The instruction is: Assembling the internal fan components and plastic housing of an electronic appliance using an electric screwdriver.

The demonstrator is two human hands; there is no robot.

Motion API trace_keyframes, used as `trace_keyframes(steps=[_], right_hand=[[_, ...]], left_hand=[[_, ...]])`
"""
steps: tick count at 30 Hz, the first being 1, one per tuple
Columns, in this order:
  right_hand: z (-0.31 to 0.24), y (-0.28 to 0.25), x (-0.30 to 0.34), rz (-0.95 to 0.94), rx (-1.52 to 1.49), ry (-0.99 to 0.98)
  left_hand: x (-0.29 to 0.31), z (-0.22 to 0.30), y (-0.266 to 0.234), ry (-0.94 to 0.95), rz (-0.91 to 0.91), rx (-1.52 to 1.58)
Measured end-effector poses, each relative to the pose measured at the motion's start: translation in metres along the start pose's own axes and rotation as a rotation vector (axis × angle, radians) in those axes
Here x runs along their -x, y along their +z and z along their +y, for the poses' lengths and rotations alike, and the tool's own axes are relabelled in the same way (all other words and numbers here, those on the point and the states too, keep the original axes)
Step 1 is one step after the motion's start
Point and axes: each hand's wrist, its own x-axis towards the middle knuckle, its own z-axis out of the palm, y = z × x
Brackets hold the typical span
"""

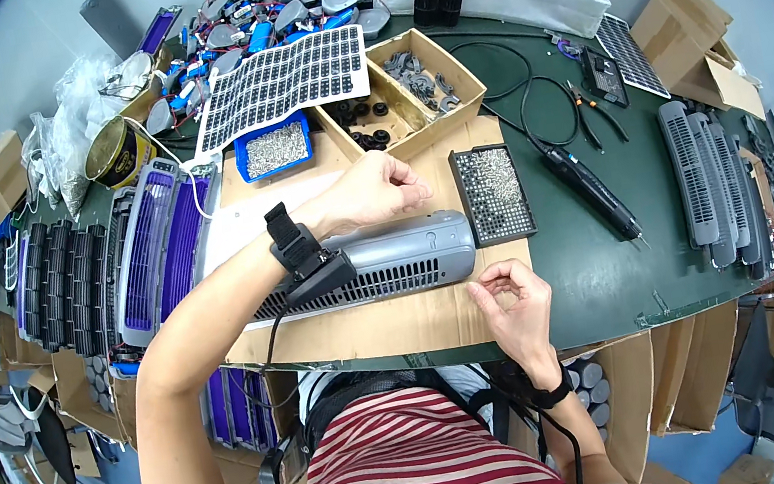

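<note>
A grey slotted plastic housing [410, 257] lies lengthwise on a brown cardboard sheet [371, 331] in front of me. My left hand [381, 189] is over its far edge near the right end, fingers curled together; whatever they pinch is too small to make out. Close to the housing's near right corner is my right hand [517, 307], thumb and forefinger curled toward each other, with no object clearly visible. The black device strapped to my left wrist [309, 259] hides part of the housing. Just right of the housing sits a black perforated tray [491, 195] heaped with small screws.
Beyond lie a blue tray [274, 150] of screws, a sheet of black stickers [281, 81] and a divided wooden box [431, 139]. An electric screwdriver [592, 192] and pliers [597, 112] rest at right. Grey slotted panels [701, 177] stand far right; purple-and-grey housings [151, 254] stand left.
</note>
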Motion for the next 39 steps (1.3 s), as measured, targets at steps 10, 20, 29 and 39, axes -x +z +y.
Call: trace_keyframes(steps=[10, 20, 29, 39], right_hand=[[0.003, -0.001, -0.011, -0.078, -0.058, 0.008], [0.008, -0.003, -0.009, -0.002, -0.088, 0.011], [0.016, -0.019, -0.019, 0.065, -0.103, -0.003], [0.075, -0.107, -0.102, 0.161, 0.907, -0.001]], left_hand=[[0.004, 0.019, 0.006, 0.343, 0.006, -0.446], [0.000, 0.021, 0.010, 0.616, -0.058, -0.841], [0.000, 0.018, 0.010, 0.706, -0.061, -0.849], [0.030, 0.017, 0.010, 0.578, -0.082, -0.938]])
